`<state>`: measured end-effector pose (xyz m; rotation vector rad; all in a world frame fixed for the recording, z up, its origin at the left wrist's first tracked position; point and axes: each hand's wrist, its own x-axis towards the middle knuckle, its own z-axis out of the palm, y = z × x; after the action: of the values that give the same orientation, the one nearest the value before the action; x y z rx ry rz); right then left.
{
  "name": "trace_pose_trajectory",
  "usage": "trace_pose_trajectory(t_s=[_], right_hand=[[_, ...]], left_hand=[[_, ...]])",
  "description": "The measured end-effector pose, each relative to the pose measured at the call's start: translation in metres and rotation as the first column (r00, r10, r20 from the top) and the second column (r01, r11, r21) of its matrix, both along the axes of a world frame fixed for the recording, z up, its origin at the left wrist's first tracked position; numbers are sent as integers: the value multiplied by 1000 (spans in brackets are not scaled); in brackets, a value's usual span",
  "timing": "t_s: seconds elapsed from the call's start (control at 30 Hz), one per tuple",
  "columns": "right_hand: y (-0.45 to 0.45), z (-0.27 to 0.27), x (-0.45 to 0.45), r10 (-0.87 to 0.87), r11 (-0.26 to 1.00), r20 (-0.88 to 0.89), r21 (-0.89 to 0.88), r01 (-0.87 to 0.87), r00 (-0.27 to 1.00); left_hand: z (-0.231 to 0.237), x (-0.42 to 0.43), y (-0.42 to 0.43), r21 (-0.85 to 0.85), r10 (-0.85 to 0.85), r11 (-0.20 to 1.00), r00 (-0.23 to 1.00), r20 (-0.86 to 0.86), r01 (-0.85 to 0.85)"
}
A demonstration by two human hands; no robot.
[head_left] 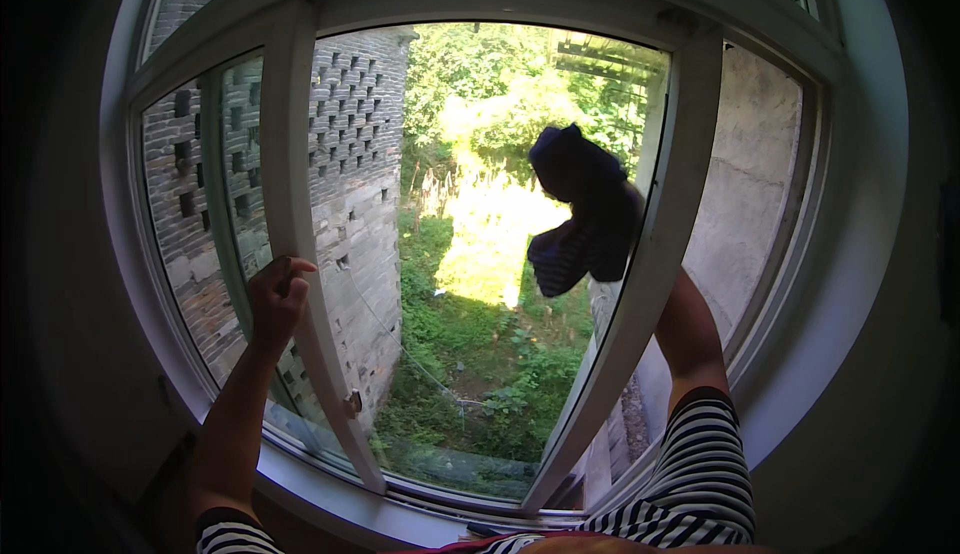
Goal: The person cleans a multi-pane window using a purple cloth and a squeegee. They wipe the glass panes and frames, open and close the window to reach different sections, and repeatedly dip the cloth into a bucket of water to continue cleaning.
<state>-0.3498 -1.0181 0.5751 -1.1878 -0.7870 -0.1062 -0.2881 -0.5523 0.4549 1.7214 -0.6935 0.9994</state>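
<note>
My left hand [283, 291] rests with curled fingers against the left upright of the white sliding window frame [289, 141]. My right arm reaches out through the open gap at the right, behind the frame's right upright. A dark cloth [585, 209], striped in its lower part, shows through the glass pane [480, 254] against its outer side. My right hand [634, 205] is mostly hidden by the cloth and the upright, so its fingers cannot be made out. A small latch [353, 402] sits low on the left upright.
A white windowsill [337, 498] runs below, with a small dark object [484, 530] near its middle. Outside stand a brick wall [352, 141] at the left and a rough plastered wall [750, 179] at the right, with green plants [450, 344] between them.
</note>
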Motion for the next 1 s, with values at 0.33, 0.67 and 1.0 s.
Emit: trace_pose_trajectory(t_s=[0.33, 0.67, 1.0], right_hand=[[-72, 72, -19, -148, 938, 233, -275, 211, 961], [-35, -5, 59, 237, 580, -185, -761, -292, 954], [6, 62, 36, -492, 615, 860, 233, 753, 136]], left_hand=[[4, -11, -3, 10, 5, 1000, 1000, -7, -5], [7, -12, -2, 32, 12, 999, 998, 69, -15], [5, -7, 1, 70, 22, 997, 1000, 22, -24]])
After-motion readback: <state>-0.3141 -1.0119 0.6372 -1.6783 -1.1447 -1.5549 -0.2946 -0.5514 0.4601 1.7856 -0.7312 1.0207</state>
